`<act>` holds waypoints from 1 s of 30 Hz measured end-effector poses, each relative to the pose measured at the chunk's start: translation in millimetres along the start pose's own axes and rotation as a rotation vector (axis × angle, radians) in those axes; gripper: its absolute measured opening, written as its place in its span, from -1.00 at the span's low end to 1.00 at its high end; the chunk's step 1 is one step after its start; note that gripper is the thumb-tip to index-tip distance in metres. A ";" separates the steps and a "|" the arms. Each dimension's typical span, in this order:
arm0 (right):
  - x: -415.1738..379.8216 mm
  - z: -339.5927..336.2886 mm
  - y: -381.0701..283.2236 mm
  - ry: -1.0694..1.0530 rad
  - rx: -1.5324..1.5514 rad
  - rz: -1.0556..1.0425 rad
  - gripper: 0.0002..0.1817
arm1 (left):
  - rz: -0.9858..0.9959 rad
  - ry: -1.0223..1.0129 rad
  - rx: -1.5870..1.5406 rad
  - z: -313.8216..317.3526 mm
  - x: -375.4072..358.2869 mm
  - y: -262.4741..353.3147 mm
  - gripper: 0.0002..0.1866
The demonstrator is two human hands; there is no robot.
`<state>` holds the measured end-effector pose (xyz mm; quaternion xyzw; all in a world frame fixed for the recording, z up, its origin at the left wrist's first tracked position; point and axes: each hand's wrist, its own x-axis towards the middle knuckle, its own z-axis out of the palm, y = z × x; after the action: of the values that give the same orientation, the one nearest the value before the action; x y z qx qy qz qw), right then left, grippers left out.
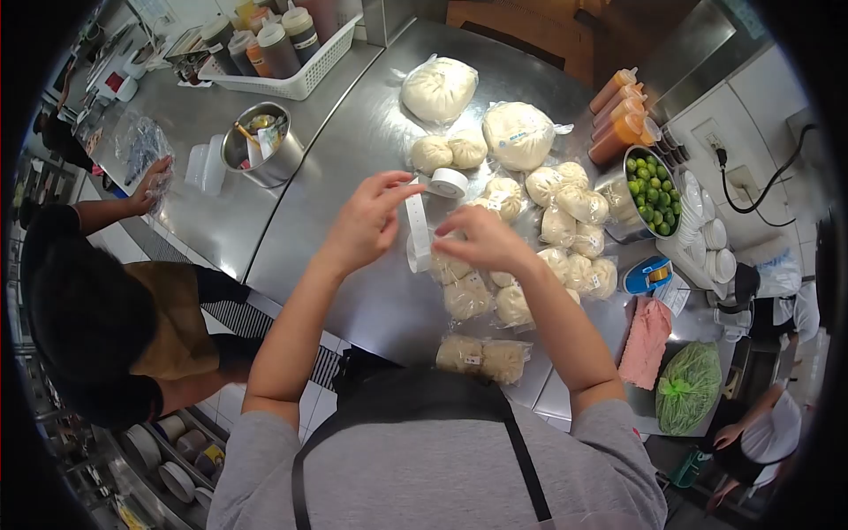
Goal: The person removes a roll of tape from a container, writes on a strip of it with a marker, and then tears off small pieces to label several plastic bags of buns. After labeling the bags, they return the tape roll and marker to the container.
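My left hand (pixel 364 223) is over the steel table, thumb and index finger close together near the top of a white label strip (pixel 417 231). Whether it grips the strip is hard to tell. A roll of white labels (pixel 448 183) lies just beyond the strip. My right hand (pixel 481 238) is to the right of the strip, above bagged dough balls (pixel 468 296), with its fingers bent; what lies between its fingertips is too small to make out. More bagged dough balls (pixel 570 199) and two large bags of dough (pixel 519 135) (pixel 439 90) spread beyond and to the right.
A metal pot (pixel 262 146) and a basket of sauce bottles (pixel 305 81) stand at the left. Limes (pixel 652 190), a blue tape dispenser (pixel 647 275), a pink cloth (pixel 646 343) and a green bag (pixel 688 389) are at the right. A co-worker (pixel 79 309) stands left; others are at the right.
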<state>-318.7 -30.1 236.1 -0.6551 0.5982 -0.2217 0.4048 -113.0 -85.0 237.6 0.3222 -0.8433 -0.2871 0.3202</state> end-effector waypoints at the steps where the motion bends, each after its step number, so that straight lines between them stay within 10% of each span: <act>1: -5.7 14.7 -0.5 0.085 -0.235 -0.154 -0.75 | -0.007 0.002 -0.001 0.1 2.5 5.2 -0.45; 3: -5.5 29.9 2.7 0.170 -0.469 -0.309 -0.74 | 0.153 -0.100 0.067 1.1 8.1 11.8 -0.49; 13: -9.2 -10.6 10.6 0.072 0.546 -0.001 -0.83 | 0.251 -0.497 -0.001 13.2 56.3 -4.5 -0.87; 22: -18.1 -29.4 0.0 0.158 -0.050 -0.137 -0.77 | 0.343 -0.562 -0.023 22.6 77.3 6.6 -0.86; 30: 8.0 -27.6 21.3 0.239 0.279 -0.187 -0.78 | 0.288 -0.393 -0.294 24.9 88.1 -7.5 -0.91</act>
<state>-351.5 -44.2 233.4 -0.6142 0.5422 -0.4153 0.3953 -180.1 -146.8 248.0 0.0875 -0.8755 -0.4151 0.2314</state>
